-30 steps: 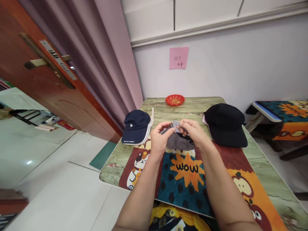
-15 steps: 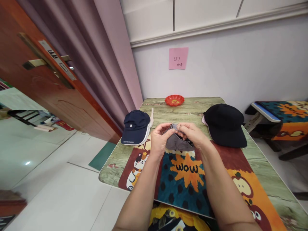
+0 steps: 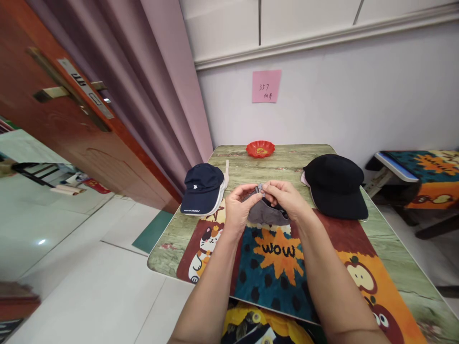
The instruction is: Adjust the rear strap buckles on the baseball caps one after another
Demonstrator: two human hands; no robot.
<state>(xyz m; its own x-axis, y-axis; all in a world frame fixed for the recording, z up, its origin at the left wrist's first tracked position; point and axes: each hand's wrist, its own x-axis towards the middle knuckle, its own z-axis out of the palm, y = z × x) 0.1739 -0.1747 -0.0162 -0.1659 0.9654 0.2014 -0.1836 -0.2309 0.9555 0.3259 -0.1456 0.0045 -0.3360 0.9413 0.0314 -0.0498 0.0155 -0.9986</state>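
Note:
A grey cap (image 3: 267, 214) is held over the middle of the table, its dark inside partly showing. My left hand (image 3: 239, 203) is closed on the cap's back strap (image 3: 260, 188), near what looks like a small buckle. My right hand (image 3: 286, 197) pinches the other side of the strap with thumb and fingers. Some fingertips hide behind the cap and strap. To the left sits a navy cap (image 3: 202, 188) with white lettering and a light strap standing up behind it. A black cap (image 3: 335, 186) lies at the right.
A red scalloped dish (image 3: 260, 149) stands at the table's far edge. A colourful "WOW" mat (image 3: 272, 286) covers the near part of the wood-patterned table (image 3: 236, 165). The wooden door (image 3: 93, 157) and curtain (image 3: 168, 95) are at left, a second table (image 3: 394, 166) at right.
My right fingers have shifted slightly at the strap, so more of it shows between the two hands. The grey cap stays in about the same place; the other caps have not moved.

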